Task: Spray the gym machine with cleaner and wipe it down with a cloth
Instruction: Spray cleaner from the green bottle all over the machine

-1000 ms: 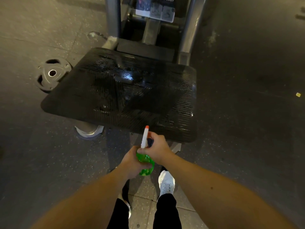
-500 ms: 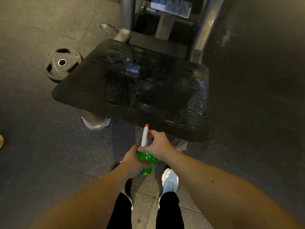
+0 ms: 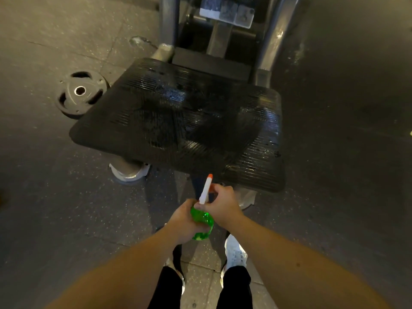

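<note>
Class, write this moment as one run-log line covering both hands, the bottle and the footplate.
left hand grips green spray bottle body | right hand grips white trigger head | nozzle points toward black footplate | footplate glistens

This is a gym. A wide black ribbed foot platform (image 3: 178, 121) belongs to a leg machine and is carried on grey painted steel uprights (image 3: 168, 21) that run out of the top of the view. Between the uprights hangs a white instruction placard (image 3: 227, 13) with small exercise pictures; its lettering is cut off and too blurred to read. A dark grey round weight plate (image 3: 80, 93) with grip holes and a centre bore lies flat on the floor beside the platform's left corner. The floor is dark speckled rubber matting (image 3: 55, 208) laid in large tiles with visible seams.
</note>
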Motion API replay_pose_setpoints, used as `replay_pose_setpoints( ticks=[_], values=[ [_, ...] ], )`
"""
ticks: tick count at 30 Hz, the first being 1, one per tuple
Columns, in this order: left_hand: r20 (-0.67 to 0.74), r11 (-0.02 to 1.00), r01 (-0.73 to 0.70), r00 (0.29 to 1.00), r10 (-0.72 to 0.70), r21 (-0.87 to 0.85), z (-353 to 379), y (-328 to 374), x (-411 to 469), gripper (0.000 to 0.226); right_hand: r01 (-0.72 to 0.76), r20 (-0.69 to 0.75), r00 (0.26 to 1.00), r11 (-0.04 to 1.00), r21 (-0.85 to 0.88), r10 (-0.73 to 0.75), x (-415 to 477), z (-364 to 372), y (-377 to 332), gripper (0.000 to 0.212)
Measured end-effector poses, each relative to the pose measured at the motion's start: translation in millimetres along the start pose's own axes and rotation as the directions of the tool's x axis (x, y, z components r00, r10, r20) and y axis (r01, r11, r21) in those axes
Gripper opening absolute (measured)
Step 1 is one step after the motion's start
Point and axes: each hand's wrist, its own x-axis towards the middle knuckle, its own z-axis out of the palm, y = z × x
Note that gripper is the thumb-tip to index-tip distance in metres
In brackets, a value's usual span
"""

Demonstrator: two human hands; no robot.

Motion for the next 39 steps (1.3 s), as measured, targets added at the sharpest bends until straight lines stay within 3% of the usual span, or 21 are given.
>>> replay_pose_setpoints(
  ticks=[4, 9, 11, 16, 25, 28, 33, 39],
  values=[
    [0.04, 0.996, -0.067, 0.997, 0.064, 0.066, 17.2, -7.5, 9.5, 0.074, -0.039, -0.055, 0.998, 0.998, 0.054, 0.042, -6.1, 3.2, 29.2, 0.058],
    [0.014, 0.994, -0.093, 0.996, 0.092, 0.066, 50.4, -15.9, 11.9, 0.073, -0.05, -0.074, 0.996, 0.994, 0.095, 0.057, -12.3, 1.0, 54.6, 0.073],
    [0.002, 0.995, -0.094, 0.996, 0.094, 0.029, 67.9, -10.6, 10.5, 0.075, -0.049, -0.087, 0.995, 0.995, 0.086, 0.057, -14.5, -5.6, 67.5, 0.068],
    [-0.026, 0.995, -0.101, 0.995, 0.101, -0.008, 122.7, 10.3, 0.3, 0.071, -0.063, -0.058, 0.996, 0.996, 0.058, 0.066, -35.3, -50.2, 102.3, 0.046],
    [-0.003, 0.991, -0.13, 0.992, 0.13, -0.037, 194.4, 42.6, -10.6, 0.075, -0.078, 0.005, 0.997, 0.993, 0.085, 0.078, -62.1, -110.3, 147.1, 0.05],
    [-0.024, 0.993, -0.114, 0.993, 0.113, -0.037, 199.9, 45.4, -15.1, 0.077, -0.067, -0.017, 0.998, 0.996, 0.055, 0.068, -66.7, -114.2, 150.2, 0.045],
    [-0.048, 0.995, -0.095, 0.994, 0.093, -0.03, 181.2, 46.1, -27.1, 0.072, -0.023, 0.016, 1.0, 0.999, 0.029, 0.022, -70.6, -114.2, 125.2, 0.062],
    [-0.13, 0.995, -0.053, 0.991, 0.042, -0.082, 122.0, 34.0, -39.2, 0.071, 0.071, 0.06, 0.996, 0.994, -0.087, -0.066, -57.9, -83.0, 57.9, 0.048]
  ],
)
